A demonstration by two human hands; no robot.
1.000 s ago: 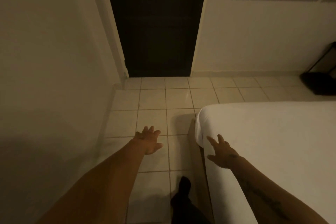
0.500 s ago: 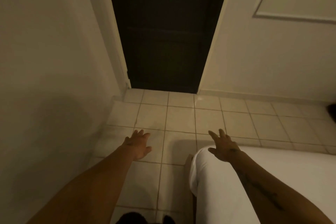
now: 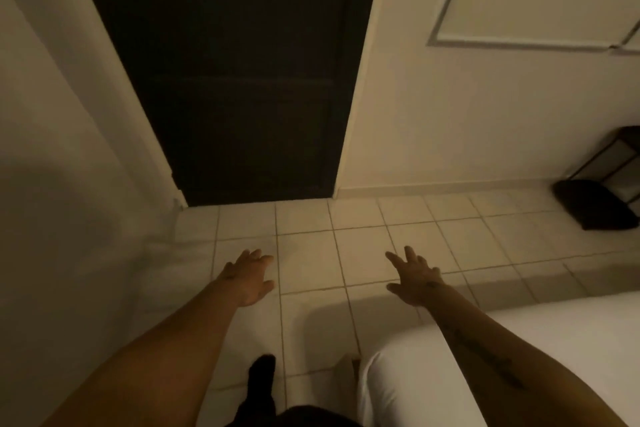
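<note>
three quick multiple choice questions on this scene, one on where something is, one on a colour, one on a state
1. Where is the bed? A) along the left wall B) blocking the door C) lower right of the view
2. What colour is the door? A) white B) very dark C) red
3. How are the left hand and right hand? A) both open, holding nothing B) both gripping a sheet C) one on a handle
Answers: 1 C, its white corner fills the lower right; 2 B, it reads near black; 3 A, both reach out spread and bare.
</note>
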